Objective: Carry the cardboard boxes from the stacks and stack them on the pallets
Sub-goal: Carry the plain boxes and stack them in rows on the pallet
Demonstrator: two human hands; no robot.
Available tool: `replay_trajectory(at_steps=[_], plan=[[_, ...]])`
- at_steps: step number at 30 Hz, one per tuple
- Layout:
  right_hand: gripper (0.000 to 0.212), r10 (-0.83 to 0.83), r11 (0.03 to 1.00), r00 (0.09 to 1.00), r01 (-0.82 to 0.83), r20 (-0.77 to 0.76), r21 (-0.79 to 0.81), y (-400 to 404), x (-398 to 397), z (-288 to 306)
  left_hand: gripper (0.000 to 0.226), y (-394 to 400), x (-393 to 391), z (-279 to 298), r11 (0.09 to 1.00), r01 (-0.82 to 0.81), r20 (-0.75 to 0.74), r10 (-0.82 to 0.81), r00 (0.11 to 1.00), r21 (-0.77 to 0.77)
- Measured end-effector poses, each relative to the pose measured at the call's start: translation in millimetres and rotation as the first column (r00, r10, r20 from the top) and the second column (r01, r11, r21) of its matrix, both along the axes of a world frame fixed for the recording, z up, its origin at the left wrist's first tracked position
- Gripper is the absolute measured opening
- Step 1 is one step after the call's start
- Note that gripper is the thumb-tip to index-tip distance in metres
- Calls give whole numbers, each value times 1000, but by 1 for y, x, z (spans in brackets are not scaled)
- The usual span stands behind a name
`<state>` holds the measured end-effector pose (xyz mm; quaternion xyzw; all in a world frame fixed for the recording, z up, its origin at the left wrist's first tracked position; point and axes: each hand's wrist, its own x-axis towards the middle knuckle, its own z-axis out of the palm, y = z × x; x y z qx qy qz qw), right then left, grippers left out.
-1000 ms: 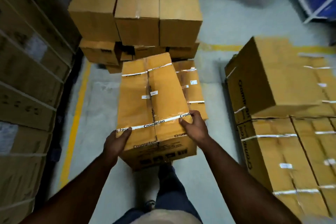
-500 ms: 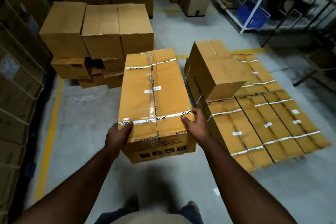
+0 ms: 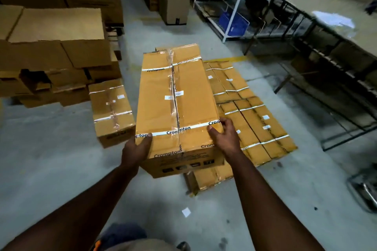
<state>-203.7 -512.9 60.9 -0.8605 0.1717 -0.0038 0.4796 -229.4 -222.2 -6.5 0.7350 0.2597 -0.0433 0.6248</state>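
1. The left hand [image 3: 136,149] is gripping the near left corner of the Crompton cardboard box [image 3: 175,106], thumb on top.
2. The right hand [image 3: 223,135] is gripping its near right edge.
3. The box is hanging above the floor, overlapping the layer of stacked boxes [image 3: 251,116].

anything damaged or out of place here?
Yes. The brown cardboard stack at left is crushed: lower boxes are torn and caved in, top ones lean. One taped cardboard box sits alone on the floor. A white paper scrap lies on the grey concrete floor.
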Motion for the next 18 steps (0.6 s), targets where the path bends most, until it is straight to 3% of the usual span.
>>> replay_trajectory(at_steps=[9,18], plan=[[54,-28,999,1000,28,-8,17,-133,58,-1,55,-129,75,3,998,57,-30,-56,998,35],[62,-72,980,997,71,-2,184,-280,113,-3,54,-280,158,-5,988,155,-48,-155,987,-5]])
